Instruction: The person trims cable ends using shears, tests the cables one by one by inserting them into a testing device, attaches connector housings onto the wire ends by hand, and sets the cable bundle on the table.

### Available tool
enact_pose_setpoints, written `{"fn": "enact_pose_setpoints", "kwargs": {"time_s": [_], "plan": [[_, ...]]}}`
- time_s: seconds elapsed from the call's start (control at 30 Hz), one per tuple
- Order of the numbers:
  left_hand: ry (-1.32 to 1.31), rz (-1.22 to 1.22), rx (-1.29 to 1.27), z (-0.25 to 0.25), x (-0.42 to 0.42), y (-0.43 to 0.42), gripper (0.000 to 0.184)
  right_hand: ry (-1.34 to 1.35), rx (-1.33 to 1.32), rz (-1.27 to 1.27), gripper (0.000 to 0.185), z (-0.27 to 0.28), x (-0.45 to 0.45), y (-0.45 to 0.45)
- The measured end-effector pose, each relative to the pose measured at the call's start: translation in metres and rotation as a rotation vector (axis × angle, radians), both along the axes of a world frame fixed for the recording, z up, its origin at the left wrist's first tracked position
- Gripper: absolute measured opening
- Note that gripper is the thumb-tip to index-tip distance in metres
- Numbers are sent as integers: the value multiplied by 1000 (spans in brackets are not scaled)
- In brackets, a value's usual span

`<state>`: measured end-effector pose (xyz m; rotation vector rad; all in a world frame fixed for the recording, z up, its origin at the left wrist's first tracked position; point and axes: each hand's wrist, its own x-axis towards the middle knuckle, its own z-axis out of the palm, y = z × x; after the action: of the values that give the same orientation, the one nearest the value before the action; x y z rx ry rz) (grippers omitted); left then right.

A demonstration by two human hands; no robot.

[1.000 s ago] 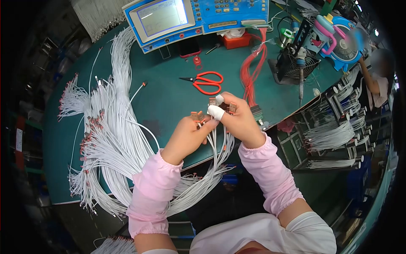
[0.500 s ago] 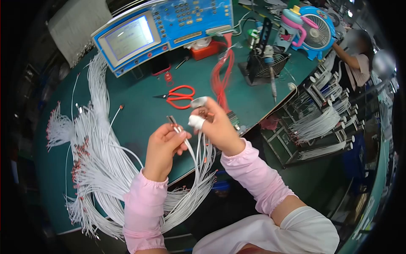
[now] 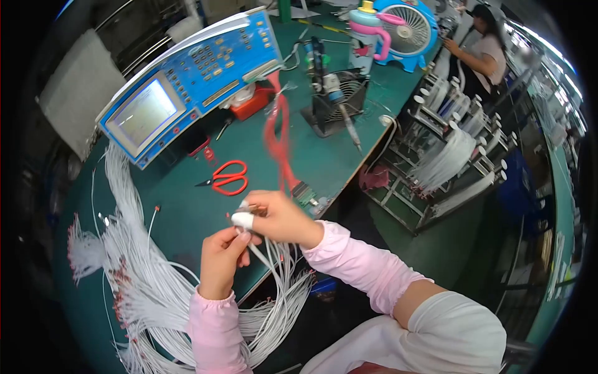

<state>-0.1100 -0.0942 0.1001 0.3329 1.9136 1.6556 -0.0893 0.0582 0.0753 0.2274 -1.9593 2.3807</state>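
My left hand (image 3: 221, 258) is closed on white cables near their connector ends, thumb against fingers. Touching it from above right, my right hand (image 3: 277, 217) pinches the small metal connectors, with white wraps on its thumb and a finger. From the hands the white cables (image 3: 283, 283) hang over the table's front edge. A large bundle of white cables (image 3: 146, 262) with orange-tipped ends lies to the left. Red-handled scissors (image 3: 229, 177) rest on the green table (image 3: 180, 187) beyond my hands. The connectors are partly hidden by my fingers.
A blue tester (image 3: 193, 75) stands at the back left, its red wires (image 3: 280, 137) running to a green board (image 3: 305, 194). Further right are a soldering iron (image 3: 349, 128), a cup (image 3: 362, 40), a fan (image 3: 408, 31), a cable rack (image 3: 448, 156) and a seated person (image 3: 483, 56).
The view has swung right. My hands parted half a second ago, the left holding some cable ends, and are now together again at the connectors.
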Motion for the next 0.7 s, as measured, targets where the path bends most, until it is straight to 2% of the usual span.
{"fn": "enact_pose_setpoints", "kwargs": {"time_s": [0.03, 0.13, 0.17, 0.27, 0.33, 0.53, 0.57, 0.63, 0.7], "plan": [[17, -24, -1, 0, -1, -2, 16, 58, -57, -12, 12, -2, 0, -2], [5, -77, 58, -3, -2, -4, 17, 104, 15, -17, 15, -1, 4, 1], [-9, -84, 72, -3, -1, -5, 17, 150, 120, -46, 16, 1, 6, 4], [-52, -185, 46, -7, -1, -6, 17, 193, 9, -13, 18, -5, 12, 5], [-75, -269, 27, -8, -1, -8, 17, 334, 163, 8, 17, -1, 19, 12], [-5, -383, -130, 0, 5, -5, 21, 323, 229, -31, 25, -8, 30, 20], [-5, -376, -138, 5, 10, -6, 21, 257, 205, -43, 26, -9, 33, 22], [107, -197, -100, 14, 23, -12, 24, 111, 211, -38, 26, -12, 39, 30], [123, -120, -124, 28, 28, -37, 27, -45, 12, 6, 25, -1, 46, 40]]}}
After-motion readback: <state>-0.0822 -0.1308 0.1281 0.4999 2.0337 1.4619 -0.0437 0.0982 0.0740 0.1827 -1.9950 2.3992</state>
